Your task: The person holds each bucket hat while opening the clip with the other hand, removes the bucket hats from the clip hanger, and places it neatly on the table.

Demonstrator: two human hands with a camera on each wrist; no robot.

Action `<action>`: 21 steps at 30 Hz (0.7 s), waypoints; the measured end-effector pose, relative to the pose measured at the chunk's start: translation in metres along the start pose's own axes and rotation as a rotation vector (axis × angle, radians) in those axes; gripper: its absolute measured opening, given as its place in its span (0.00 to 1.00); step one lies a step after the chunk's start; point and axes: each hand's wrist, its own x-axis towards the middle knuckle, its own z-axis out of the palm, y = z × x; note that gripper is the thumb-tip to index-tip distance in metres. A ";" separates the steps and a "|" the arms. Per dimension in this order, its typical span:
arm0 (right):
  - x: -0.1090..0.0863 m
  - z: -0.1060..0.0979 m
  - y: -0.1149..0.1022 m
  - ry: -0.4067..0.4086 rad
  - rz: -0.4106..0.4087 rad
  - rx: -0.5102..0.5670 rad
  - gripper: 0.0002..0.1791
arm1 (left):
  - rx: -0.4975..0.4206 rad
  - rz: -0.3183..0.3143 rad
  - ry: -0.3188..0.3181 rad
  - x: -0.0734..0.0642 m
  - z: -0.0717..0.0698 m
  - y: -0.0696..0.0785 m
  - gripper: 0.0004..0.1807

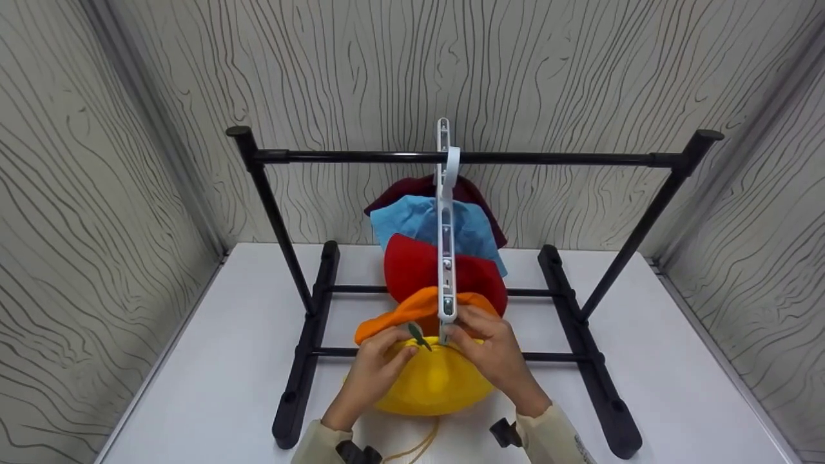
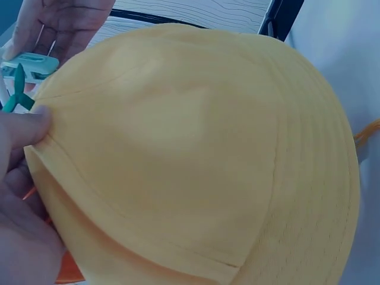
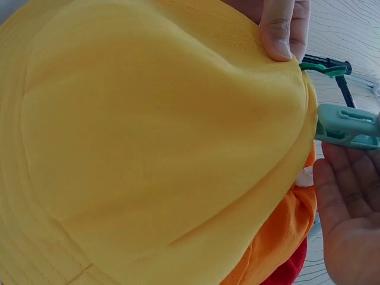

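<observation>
A yellow brimmed hat (image 1: 438,383) sits upside-flat under the front end of a white multi-clip hanger (image 1: 446,251), its crown toward the hanger. My left hand (image 1: 377,367) pinches the crown's edge beside a small green leaf-shaped stem (image 1: 419,336). With thumb and fingers, my right hand (image 1: 493,351) holds a pale green clip (image 3: 347,126) below the hanger's front end. The clip's tip meets the hat's edge in the right wrist view. Behind it hang an orange hat (image 1: 403,314), a red hat (image 1: 412,264), a light blue hat (image 1: 409,216) and a maroon hat (image 1: 406,189).
The hanger's white hook (image 1: 453,164) goes over the top bar of a black rack (image 1: 361,157). The rack's feet (image 1: 300,386) stand on a white table (image 1: 206,361), with wood-patterned panels (image 1: 335,71) around it. An orange cord (image 1: 419,444) trails from the yellow hat.
</observation>
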 end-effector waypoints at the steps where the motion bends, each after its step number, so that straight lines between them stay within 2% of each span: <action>1: 0.000 0.000 0.000 0.000 0.006 0.000 0.22 | 0.003 0.001 -0.002 0.000 -0.001 0.000 0.09; 11: -0.003 0.001 -0.003 -0.009 0.119 0.006 0.23 | 0.004 -0.044 -0.018 -0.006 -0.007 -0.004 0.08; 15: -0.003 0.001 -0.001 -0.026 0.120 0.027 0.24 | -0.010 -0.026 -0.004 -0.007 -0.011 -0.006 0.08; 21: -0.004 0.001 0.001 -0.039 0.133 0.051 0.24 | -0.014 -0.034 0.009 -0.011 -0.018 -0.008 0.08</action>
